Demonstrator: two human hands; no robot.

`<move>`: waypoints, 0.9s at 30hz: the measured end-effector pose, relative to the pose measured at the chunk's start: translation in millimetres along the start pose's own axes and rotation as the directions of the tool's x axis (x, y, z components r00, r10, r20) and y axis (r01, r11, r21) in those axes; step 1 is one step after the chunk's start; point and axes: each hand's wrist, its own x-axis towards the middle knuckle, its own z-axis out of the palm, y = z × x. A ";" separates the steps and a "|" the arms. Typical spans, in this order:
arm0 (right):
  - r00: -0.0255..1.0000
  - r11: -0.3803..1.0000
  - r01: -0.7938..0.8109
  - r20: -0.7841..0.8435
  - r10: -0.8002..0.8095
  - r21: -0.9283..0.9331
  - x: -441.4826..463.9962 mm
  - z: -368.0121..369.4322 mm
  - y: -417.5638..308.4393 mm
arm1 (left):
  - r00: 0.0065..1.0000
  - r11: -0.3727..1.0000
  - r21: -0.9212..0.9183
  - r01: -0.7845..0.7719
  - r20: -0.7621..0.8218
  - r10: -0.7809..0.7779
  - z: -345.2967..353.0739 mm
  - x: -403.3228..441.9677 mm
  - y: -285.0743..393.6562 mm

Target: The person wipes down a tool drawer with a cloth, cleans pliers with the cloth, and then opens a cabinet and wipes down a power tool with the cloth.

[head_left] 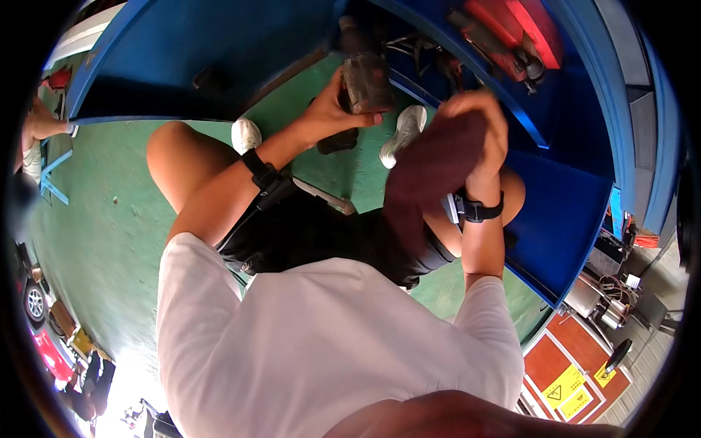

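Observation:
My left hand [326,115] is wrapped around the handle of a dark, worn cordless impact wrench [367,82]. The tool is held up in front of the blue cabinet, its nose pointing away from me and its battery base showing below my hand. A maroon cloth [437,166] hangs from my right hand [491,135], whose fingers are closed on its upper part and slightly blurred. Between the wrench and the cloth there is a small gap. The cloth drapes down over my right knee.
Open blue cabinet doors [558,212] flank me, and the shelf ahead holds a red case [537,29], a red-and-grey power tool [489,47] and other tools. White shoes [404,135] rest on the green floor [109,255]. Another person's leg [44,125] shows at far left.

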 end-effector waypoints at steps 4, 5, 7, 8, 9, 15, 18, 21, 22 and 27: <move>0.952 0.994 -0.039 -0.300 0.067 0.100 16.6 6.3 9.1 | 0.979 0.999 -0.041 0.035 -0.198 -0.043 3.2 6.2 -2.0; 0.941 0.995 -0.063 -0.329 0.084 0.074 18.7 5.8 15.5 | 0.972 0.996 -0.064 0.068 -0.219 -0.080 3.3 6.7 -2.9; 0.956 0.996 -0.065 -0.290 0.046 -0.058 19.4 16.9 26.6 | 0.977 0.993 -0.011 0.117 -0.179 -0.117 -1.0 6.7 -10.1; 0.963 0.996 -0.040 -0.271 0.016 -0.083 20.9 22.8 31.6 | 0.979 0.987 0.053 0.153 -0.141 -0.145 -3.4 8.7 -13.6; 0.968 0.994 -0.013 -0.251 -0.015 -0.108 22.4 28.7 36.6 | 0.980 0.987 0.049 0.152 -0.139 -0.144 -4.0 10.7 -17.7; 0.967 0.985 -0.175 -0.188 0.174 0.009 13.1 54.9 88.8 | 0.981 0.989 0.150 -0.004 -0.190 0.033 -6.3 13.7 -48.1; 0.844 0.771 -0.461 -0.052 0.534 0.439 4.1 67.1 93.7 | 0.990 0.999 -0.007 -0.046 -0.131 0.044 -8.1 10.3 -25.2; 0.786 0.568 -0.482 0.042 0.617 0.667 9.3 62.3 83.8 | 0.989 0.992 0.106 -0.069 -0.122 0.081 -7.6 8.7 -15.3; 0.784 0.481 -0.462 0.089 0.615 0.745 8.1 57.0 88.9 | 0.991 0.950 0.312 0.029 -0.136 0.015 -6.6 7.0 -7.9; 0.852 0.600 -0.386 0.021 0.524 0.701 -1.9 40.3 113.9 | 0.994 0.757 0.649 0.078 -0.108 -0.009 -2.6 7.5 13.7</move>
